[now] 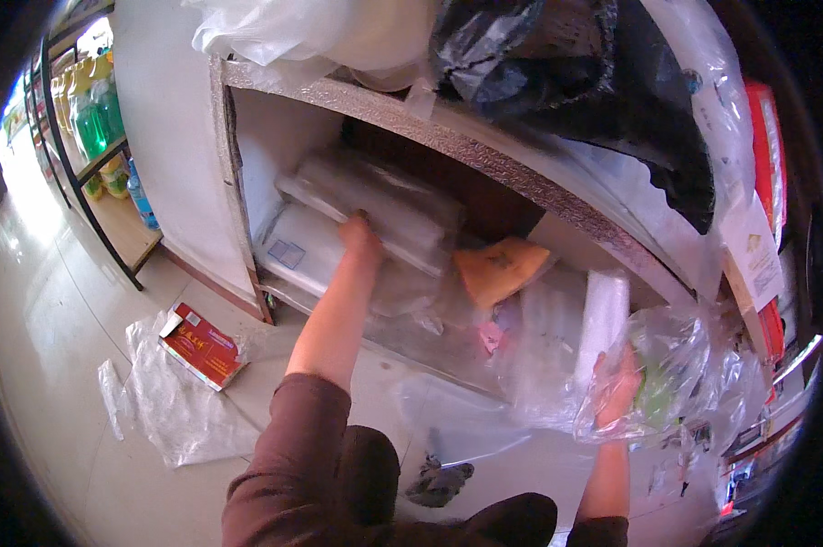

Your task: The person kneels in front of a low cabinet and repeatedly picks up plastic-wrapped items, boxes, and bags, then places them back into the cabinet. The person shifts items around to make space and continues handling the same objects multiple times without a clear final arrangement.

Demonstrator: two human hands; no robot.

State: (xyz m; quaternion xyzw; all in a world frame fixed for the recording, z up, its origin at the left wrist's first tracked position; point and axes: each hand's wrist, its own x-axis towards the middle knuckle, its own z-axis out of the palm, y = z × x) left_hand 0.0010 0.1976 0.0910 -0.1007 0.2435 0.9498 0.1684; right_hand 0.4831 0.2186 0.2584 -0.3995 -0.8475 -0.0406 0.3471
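In the low cupboard, my left hand (361, 236) is at the near edge of a blurred bundle of clear plastic bags (391, 205); its fingers are partly hidden. Beneath lies another plastic-wrapped bundle (302, 239) with a small blue-lined label. At the right, my right hand (616, 386) is behind or within crumpled clear plastic (685, 362), fingers pointing up, with something green beside it. Whether it grips the plastic is unclear. An orange packet (500, 270), a pink wrapper (491, 336) and a white foam-like roll (603, 321) lie between my hands.
A flattened red carton (203, 347) and clear plastic sheeting (179, 417) lie on the tiled floor at left. Black plastic (439, 481) is near my knees. White bags (357, 34) and black bags (521, 68) cover the cupboard top. A metal-framed shelf (93, 167) holds bottles.
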